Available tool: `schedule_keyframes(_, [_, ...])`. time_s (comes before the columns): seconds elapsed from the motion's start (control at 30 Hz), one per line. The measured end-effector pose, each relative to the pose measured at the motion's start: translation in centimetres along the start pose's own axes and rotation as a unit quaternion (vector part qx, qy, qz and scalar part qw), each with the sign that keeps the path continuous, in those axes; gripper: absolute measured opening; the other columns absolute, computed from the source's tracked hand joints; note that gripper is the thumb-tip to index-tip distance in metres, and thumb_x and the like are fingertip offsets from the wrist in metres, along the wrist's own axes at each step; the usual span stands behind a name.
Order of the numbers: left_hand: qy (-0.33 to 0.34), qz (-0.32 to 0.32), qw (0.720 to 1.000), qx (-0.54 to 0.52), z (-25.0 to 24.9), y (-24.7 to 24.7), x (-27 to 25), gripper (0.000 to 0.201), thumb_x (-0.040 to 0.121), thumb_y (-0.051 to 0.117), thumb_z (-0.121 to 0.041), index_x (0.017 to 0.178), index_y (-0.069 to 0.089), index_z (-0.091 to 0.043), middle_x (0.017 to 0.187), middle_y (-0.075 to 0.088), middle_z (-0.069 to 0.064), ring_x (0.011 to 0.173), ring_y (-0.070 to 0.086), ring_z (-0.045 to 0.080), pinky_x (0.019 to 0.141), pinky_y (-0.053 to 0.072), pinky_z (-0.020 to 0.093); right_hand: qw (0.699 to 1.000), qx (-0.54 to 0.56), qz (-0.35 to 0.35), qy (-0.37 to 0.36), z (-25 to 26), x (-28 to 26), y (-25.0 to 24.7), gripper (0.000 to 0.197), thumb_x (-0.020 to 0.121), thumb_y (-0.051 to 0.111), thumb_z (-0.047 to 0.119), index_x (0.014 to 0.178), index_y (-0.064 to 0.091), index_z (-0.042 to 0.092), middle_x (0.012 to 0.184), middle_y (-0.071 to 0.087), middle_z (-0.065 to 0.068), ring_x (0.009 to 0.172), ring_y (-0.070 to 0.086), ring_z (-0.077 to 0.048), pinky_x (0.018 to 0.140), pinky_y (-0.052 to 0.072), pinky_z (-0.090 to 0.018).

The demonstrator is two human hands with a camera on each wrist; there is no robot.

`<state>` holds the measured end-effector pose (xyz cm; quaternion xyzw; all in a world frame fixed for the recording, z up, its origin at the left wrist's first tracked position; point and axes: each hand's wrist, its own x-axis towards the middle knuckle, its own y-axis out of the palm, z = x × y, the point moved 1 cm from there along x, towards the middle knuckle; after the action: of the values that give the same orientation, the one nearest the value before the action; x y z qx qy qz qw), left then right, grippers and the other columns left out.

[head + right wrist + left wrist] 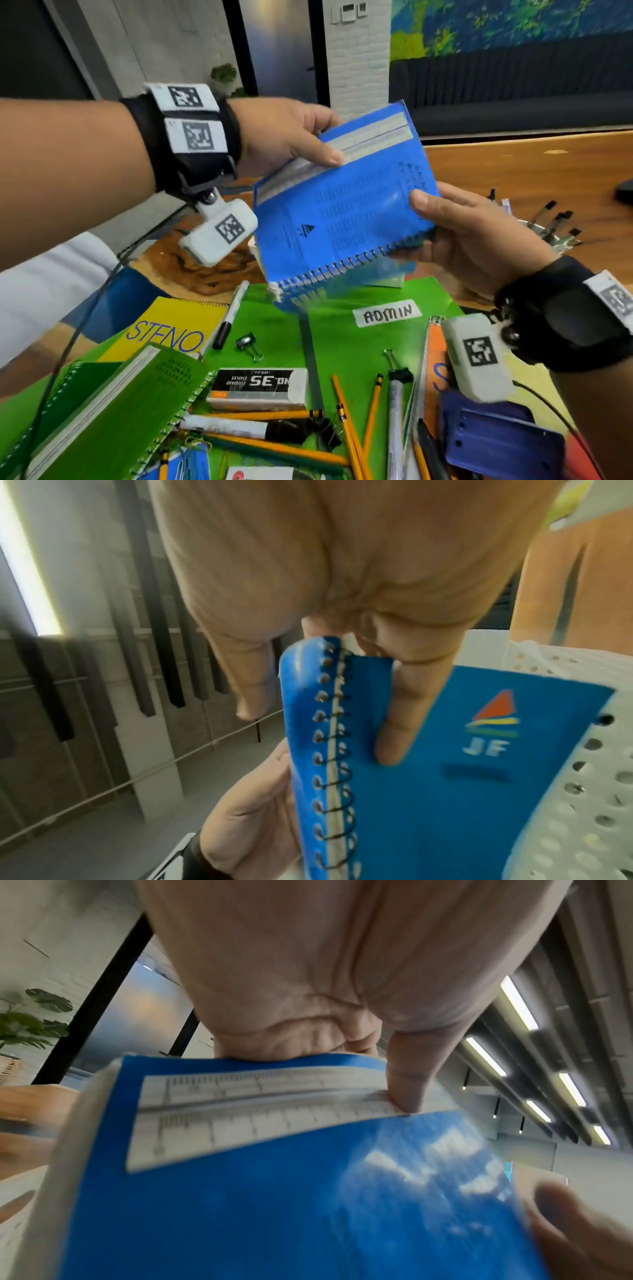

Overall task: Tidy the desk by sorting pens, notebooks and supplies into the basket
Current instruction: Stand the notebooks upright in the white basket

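Both hands hold a blue spiral notebook [342,209] up in the air above the desk. My left hand [291,137] grips its far edge, thumb pressing a ruler [363,140] against the cover. My right hand [455,222] pinches the corner by the wire spiral. In the left wrist view the thumb lies on the ruler [260,1110] over the blue cover [274,1204]. The right wrist view shows fingers round the notebook [445,791] spine, with the white perforated basket [582,791] just behind. In the head view the notebook hides most of the basket.
On the desk below lie a green folder [342,342] labelled ADMIN, a yellow steno pad [164,329], a green notebook [113,421], a staple box [260,383], a marker [229,318], binder clips, several pencils [349,428] and a purple hole punch [496,435].
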<state>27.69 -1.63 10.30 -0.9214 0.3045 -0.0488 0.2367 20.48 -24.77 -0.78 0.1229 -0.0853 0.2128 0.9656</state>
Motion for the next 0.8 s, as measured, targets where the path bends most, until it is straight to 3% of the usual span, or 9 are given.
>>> schedule_keyframes(0.1, [-0.034,-0.003,0.998,0.054,1.9,1.0,0.4,0.028,0.083,0.071,-0.008,0.107,0.059,-0.017,0.109,0.07,0.003,0.094,0.07,0.015,0.081,0.057,0.032,0.994,0.002,-0.076,-0.079,0.3,0.2,0.3,0.022,0.071,0.074,0.017,0.082,0.057,0.01,0.09,0.071,-0.008,0.075,0.066,-0.017,0.063,0.055,-0.027])
schedule_keyframes(0.2, [-0.052,0.021,0.998,0.036,4.3,1.6,0.5,0.074,0.069,0.083,-0.022,0.134,0.048,-0.015,0.126,0.065,0.005,0.111,0.067,0.016,0.09,0.054,0.034,0.985,0.0,-0.102,-0.137,0.2,0.4,0.2,0.031,0.07,0.075,0.007,0.064,0.048,0.02,0.076,0.061,-0.011,0.066,0.059,-0.018,0.058,0.05,-0.024])
schedule_keyframes(0.37, [-0.11,0.153,0.981,-0.036,6.9,1.8,-0.6,0.064,0.077,0.076,-0.006,0.136,0.051,-0.011,0.128,0.067,0.007,0.109,0.068,0.021,0.086,0.058,0.034,0.978,0.026,-0.081,-0.192,0.4,0.5,0.3,0.039,0.07,0.072,-0.002,0.089,0.045,0.018,0.085,0.06,-0.006,0.077,0.064,-0.022,0.063,0.055,-0.028])
schedule_keyframes(0.43, [-0.122,0.154,0.979,-0.052,6.9,0.7,-0.8,0.048,0.085,0.063,-0.002,0.132,0.055,-0.009,0.125,0.068,0.01,0.105,0.069,0.024,0.09,0.057,0.041,0.973,-0.026,-0.128,-0.189,0.2,0.7,-0.7,0.049,0.068,0.083,0.011,0.102,0.048,0.019,0.097,0.061,-0.005,0.091,0.065,-0.024,0.076,0.056,-0.035])
schedule_keyframes(0.53, [-0.108,0.087,0.99,-0.017,5.3,-1.0,-0.7,0.038,0.094,0.05,0.008,0.126,0.058,-0.012,0.117,0.071,0.008,0.102,0.07,0.022,0.091,0.057,0.04,0.959,-0.127,-0.212,-0.136,-0.2,1.0,-2.0,0.072,0.053,0.093,0.051,0.111,0.055,0.031,0.117,0.062,-0.002,0.113,0.062,-0.019,0.094,0.053,-0.042])
schedule_keyframes(0.63, [-0.077,-0.08,0.988,0.11,3.3,-4.1,0.6,0.037,0.096,0.048,0.01,0.128,0.054,-0.008,0.121,0.068,0.012,0.106,0.068,0.026,0.093,0.056,0.044,0.973,-0.138,-0.182,0.026,-1.0,1.2,-2.9,0.049,0.075,0.078,0.047,0.114,0.066,0.021,0.112,0.07,0.006,0.113,0.062,-0.015,0.103,0.049,-0.049])
schedule_keyframes(0.7, [-0.059,-0.179,0.935,0.301,2.0,-5.7,1.8,0.024,0.094,0.057,-0.003,0.115,0.058,-0.014,0.118,0.068,0.012,0.107,0.065,0.03,0.096,0.053,0.045,0.97,-0.147,-0.133,0.139,-2.1,0.8,-3.3,0.034,0.092,0.065,0.03,0.124,0.067,0.018,0.122,0.07,0.007,0.121,0.058,-0.017,0.112,0.039,-0.051])
schedule_keyframes(0.77, [-0.057,-0.246,0.857,0.45,1.2,-6.1,3.3,0.018,0.092,0.056,-0.011,0.107,0.056,-0.02,0.111,0.066,0.011,0.102,0.063,0.03,0.086,0.049,0.037,0.959,-0.195,-0.078,0.19,-3.0,0.7,-3.7,0.031,0.093,0.065,0.032,0.123,0.069,0.033,0.141,0.059,0.01,0.13,0.051,-0.015,0.115,0.036,-0.048])
schedule_keyframes(0.8, [-0.067,-0.254,0.84,0.475,1.2,-6.0,4.3,0.018,0.092,0.053,-0.01,0.108,0.055,-0.019,0.111,0.065,0.014,0.101,0.061,0.032,0.082,0.048,0.037,0.946,-0.242,-0.053,0.209,-3.1,1.0,-3.6,0.032,0.092,0.067,0.036,0.124,0.068,0.041,0.15,0.049,0.013,0.134,0.048,-0.015,0.115,0.035,-0.045])
